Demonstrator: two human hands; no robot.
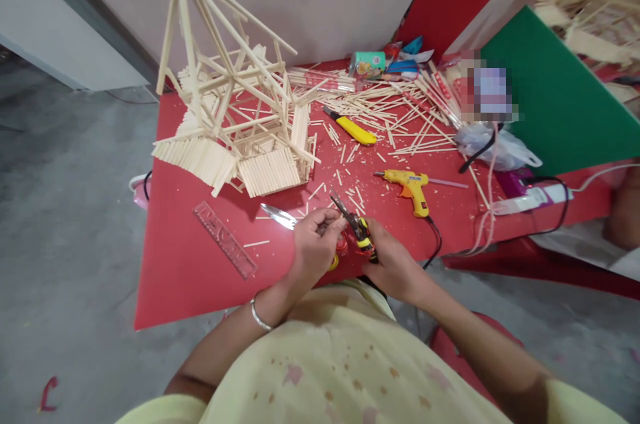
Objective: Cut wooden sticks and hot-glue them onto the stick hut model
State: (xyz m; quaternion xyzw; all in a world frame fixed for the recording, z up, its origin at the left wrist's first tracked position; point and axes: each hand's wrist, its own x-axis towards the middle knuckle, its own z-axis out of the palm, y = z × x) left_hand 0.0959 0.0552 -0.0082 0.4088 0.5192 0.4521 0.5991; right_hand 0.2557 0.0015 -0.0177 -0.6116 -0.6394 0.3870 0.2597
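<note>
My right hand (393, 257) is closed around a pair of pliers (363, 234) with dark jaws and black-and-yellow handles. Its jaws point up and to the left over the red table. Close beside them, the thumb and fingers of my left hand (317, 237) pinch a small wooden stick (342, 220), mostly hidden by the fingers. A pointed silver blade (280, 216) sticks out from behind my left hand. Beyond my hands stands a house-like frame (233, 81) of pale wooden sticks, with slatted panels (270, 172) low at its front.
A yellow glue gun (413, 189) lies right of my hands, its black cord trailing off the edge. Further back are a yellow utility knife (355, 131) and many loose sticks (395, 104). A clear ruler (225, 241) lies left. A green board (555, 97) leans at right, near another person's arm (623, 211).
</note>
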